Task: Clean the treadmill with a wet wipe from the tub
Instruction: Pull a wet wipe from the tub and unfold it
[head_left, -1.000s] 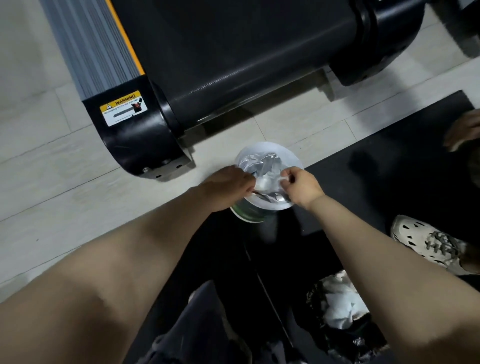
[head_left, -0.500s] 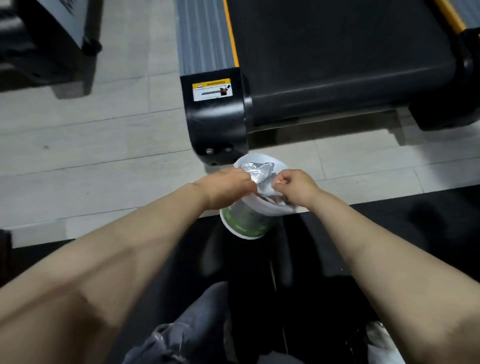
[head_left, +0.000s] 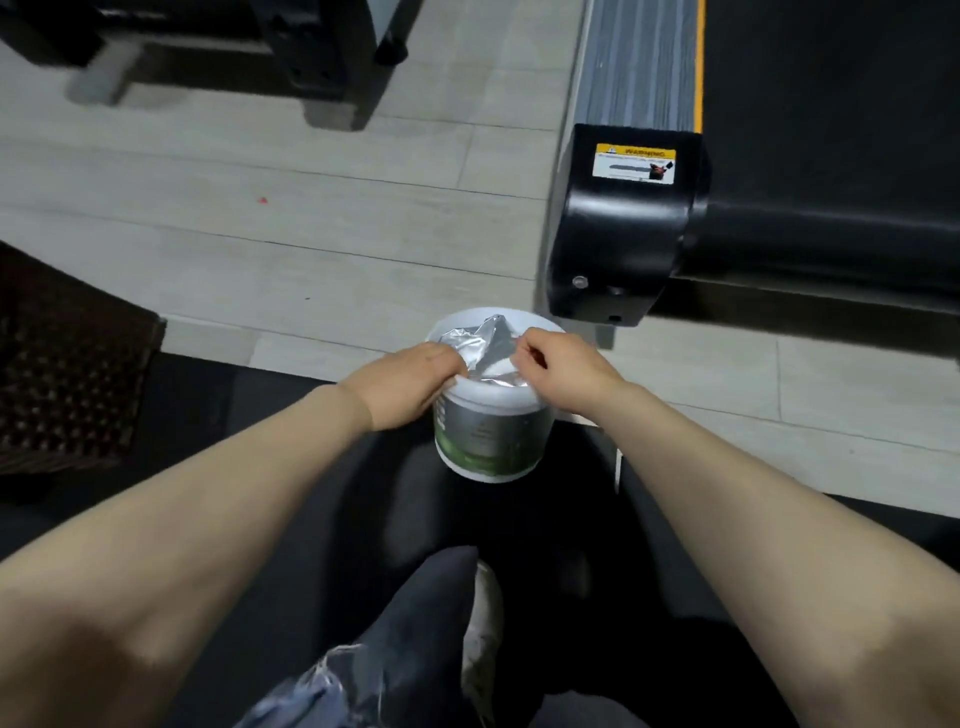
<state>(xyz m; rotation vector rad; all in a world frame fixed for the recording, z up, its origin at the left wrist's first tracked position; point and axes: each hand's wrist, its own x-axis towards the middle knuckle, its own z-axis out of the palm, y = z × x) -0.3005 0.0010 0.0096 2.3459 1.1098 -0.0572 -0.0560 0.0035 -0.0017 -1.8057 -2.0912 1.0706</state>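
On the dark mat (head_left: 270, 415) at your knees stands the tub (head_left: 491, 431), white with a green and grey label, just this side of the pale tiled floor (head_left: 311, 218). Both your hands are at its open top. Your left hand (head_left: 410, 382) lies over the near left rim, fingers curled down inside and gripping the crumpled silver foil (head_left: 480, 343) that fills the mouth; the fingertips themselves are hidden. Your right hand (head_left: 558, 371) is at the right rim, fingers bent, pinching the same foil near its edge. The foil rises in a peak between your two hands, so what you hold sits directly between the grips and slightly beyond them. Whether a wipe shows under the foil cannot be told. Just beyond the tub, to the right, is the treadmill (head_left: 618, 249): its black rear end cap with a yellow warning sticker (head_left: 635, 162), the grey ribbed side rail (head_left: 636, 62) and the black belt (head_left: 831, 104). The tub is near that end cap but not touching it. Your dark trouser leg (head_left: 410, 639) shows at the bottom.
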